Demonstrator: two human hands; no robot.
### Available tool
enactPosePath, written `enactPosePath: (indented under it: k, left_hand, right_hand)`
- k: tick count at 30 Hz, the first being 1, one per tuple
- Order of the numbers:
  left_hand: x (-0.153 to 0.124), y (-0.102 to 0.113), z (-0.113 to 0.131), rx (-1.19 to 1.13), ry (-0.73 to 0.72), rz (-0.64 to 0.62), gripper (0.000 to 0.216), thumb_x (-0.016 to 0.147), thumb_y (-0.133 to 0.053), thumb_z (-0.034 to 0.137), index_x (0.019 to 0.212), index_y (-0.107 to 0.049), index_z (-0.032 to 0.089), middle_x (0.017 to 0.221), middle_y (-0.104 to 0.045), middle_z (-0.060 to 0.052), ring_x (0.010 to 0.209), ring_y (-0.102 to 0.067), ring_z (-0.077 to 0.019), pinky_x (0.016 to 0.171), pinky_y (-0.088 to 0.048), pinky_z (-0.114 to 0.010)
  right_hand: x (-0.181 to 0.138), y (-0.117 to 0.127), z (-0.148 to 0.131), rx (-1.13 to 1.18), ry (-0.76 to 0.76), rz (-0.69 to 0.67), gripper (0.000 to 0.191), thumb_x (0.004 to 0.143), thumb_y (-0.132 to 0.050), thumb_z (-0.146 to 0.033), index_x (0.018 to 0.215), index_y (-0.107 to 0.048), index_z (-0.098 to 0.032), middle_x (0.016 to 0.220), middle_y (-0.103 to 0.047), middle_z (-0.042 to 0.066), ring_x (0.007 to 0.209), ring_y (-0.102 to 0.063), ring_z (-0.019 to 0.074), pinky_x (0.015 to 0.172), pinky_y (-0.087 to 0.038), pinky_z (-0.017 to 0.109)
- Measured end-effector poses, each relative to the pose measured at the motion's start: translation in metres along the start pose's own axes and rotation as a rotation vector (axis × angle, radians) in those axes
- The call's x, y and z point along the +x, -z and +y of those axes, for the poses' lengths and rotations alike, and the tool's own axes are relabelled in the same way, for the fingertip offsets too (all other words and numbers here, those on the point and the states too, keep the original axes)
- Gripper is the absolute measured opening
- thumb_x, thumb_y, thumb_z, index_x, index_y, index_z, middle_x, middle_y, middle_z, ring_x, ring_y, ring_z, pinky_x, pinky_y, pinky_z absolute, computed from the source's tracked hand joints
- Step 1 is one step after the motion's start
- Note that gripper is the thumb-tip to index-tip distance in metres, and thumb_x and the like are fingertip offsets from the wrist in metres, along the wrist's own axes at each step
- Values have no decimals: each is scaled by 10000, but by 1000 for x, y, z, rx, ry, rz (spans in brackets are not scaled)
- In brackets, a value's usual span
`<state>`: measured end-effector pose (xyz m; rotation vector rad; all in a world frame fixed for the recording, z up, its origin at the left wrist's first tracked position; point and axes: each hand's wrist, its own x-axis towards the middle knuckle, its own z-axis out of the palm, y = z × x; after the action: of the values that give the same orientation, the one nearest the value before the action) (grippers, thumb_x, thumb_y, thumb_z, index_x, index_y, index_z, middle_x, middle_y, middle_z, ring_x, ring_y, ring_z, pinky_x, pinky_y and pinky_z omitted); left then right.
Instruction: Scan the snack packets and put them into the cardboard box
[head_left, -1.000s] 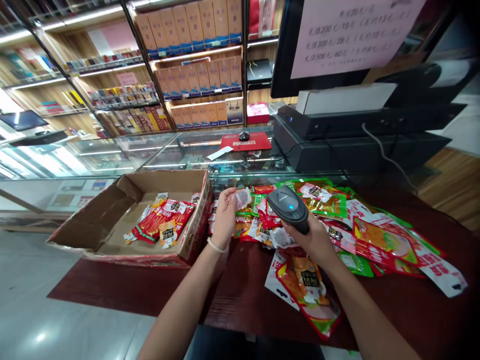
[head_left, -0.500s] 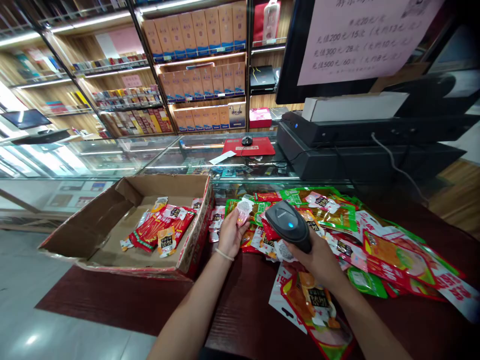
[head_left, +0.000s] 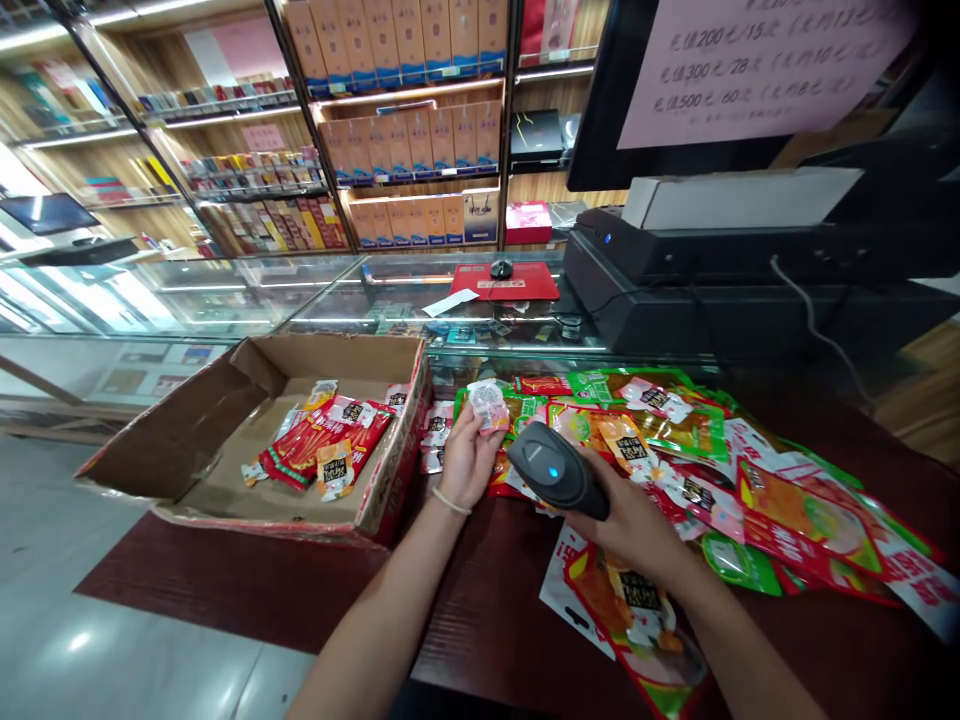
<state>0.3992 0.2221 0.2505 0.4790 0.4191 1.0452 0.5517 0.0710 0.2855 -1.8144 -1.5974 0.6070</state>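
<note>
My left hand (head_left: 463,458) pinches a small pink-and-white snack packet (head_left: 488,404) upright just above the table. My right hand (head_left: 637,520) grips a dark handheld barcode scanner (head_left: 556,470) with a blue light; its head points left toward the packet, a short gap away. Under and behind both hands lies a heap of red, green and orange snack packets (head_left: 697,460) on the dark red table (head_left: 495,600). To the left stands an open cardboard box (head_left: 217,420) with several red snack packets (head_left: 322,450) inside.
A black cash register with a monitor and paper notice (head_left: 750,250) stands behind the heap on the right. Glass display counters (head_left: 300,300) run behind the table, with a mouse on a red mat (head_left: 501,272). Shelves of boxed goods (head_left: 412,140) fill the back wall. Grey floor lies at left.
The scanner has dropped lower and shifted left, closer to the packet. My left hand has kept the small packet, turning it slightly toward the scanner. The view has drifted a little.
</note>
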Motion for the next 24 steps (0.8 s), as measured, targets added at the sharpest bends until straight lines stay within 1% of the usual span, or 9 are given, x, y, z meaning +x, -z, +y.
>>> enactPosePath:
  k: [3, 6, 9, 12, 14, 17, 19, 22, 24]
  left_hand:
    - [0, 1, 0, -28, 22, -35, 303, 830, -543, 100, 1101, -635, 201, 1167, -663, -62, 1037, -628, -159, 993, -460, -346]
    - [0, 0, 2, -47, 34, -30, 250, 902, -519, 264, 1111, -636, 195, 1235, -637, -82, 1141, -592, -191, 1001, -464, -362]
    - [-2, -5, 5, -62, 45, -26, 385, 944, -432, 462, 1110, -642, 185, 1295, -607, -102, 1217, -556, -219, 1008, -467, -369]
    - [-3, -8, 7, -60, 45, -36, 480, 949, -369, 529, 1116, -646, 174, 1312, -600, -110, 1248, -539, -229, 1022, -462, -372]
    - [-3, -8, 8, -45, 40, -24, 486, 950, -361, 536, 1119, -646, 180, 1303, -607, -107, 1247, -541, -232, 1016, -468, -378]
    - [-3, -5, 7, -22, 30, -13, 462, 946, -382, 537, 1107, -644, 192, 1275, -621, -101, 1206, -568, -227, 978, -491, -371]
    - [-3, -7, 6, 7, 2, -3, 391, 937, -447, 493, 1092, -640, 190, 1233, -638, -97, 1143, -600, -206, 941, -506, -338]
    - [-11, -23, 11, 125, -105, 13, 251, 867, -616, 318, 1084, -629, 192, 1136, -668, -65, 1001, -642, -159, 853, -521, -255]
    - [-24, -46, 24, 253, -196, -32, 288, 818, -671, 235, 1099, -619, 199, 1100, -674, -50, 939, -651, -150, 808, -525, -231]
  right_hand:
    - [-1, 0, -1, -1, -5, -16, 620, 765, -633, -348, 1350, -444, -267, 1164, -687, 67, 1041, -654, 269, 824, -504, 356]
    - [-1, 1, 0, 20, -4, -28, 613, 762, -635, -328, 1340, -442, -266, 1129, -697, 56, 1017, -661, 260, 824, -499, 350]
    - [-2, 2, 0, 23, -1, -45, 534, 757, -635, -323, 1269, -503, -251, 1085, -707, 54, 978, -669, 265, 809, -499, 354]
    - [-3, 3, -1, 33, 18, -72, 458, 754, -633, -317, 1198, -553, -242, 1029, -713, 48, 942, -672, 266, 794, -502, 353]
    - [-3, 3, -2, 59, 28, -60, 457, 757, -631, -314, 1204, -556, -248, 1032, -713, 44, 955, -669, 264, 792, -505, 347]
    - [-3, 4, -1, 97, 23, -37, 515, 752, -643, -325, 1251, -539, -257, 1084, -707, 46, 1007, -657, 268, 826, -505, 353]
    - [-2, 5, 1, 115, 2, -1, 567, 740, -661, -355, 1281, -528, -252, 1106, -706, 51, 1023, -652, 276, 846, -505, 368]
    - [-1, 7, 6, 124, -39, 106, 528, 743, -667, -430, 1224, -582, -231, 1068, -717, 56, 969, -663, 282, 830, -514, 386]
    - [0, 8, 10, 131, -50, 166, 434, 764, -654, -472, 1119, -638, -224, 1003, -725, 52, 910, -669, 277, 804, -520, 386]
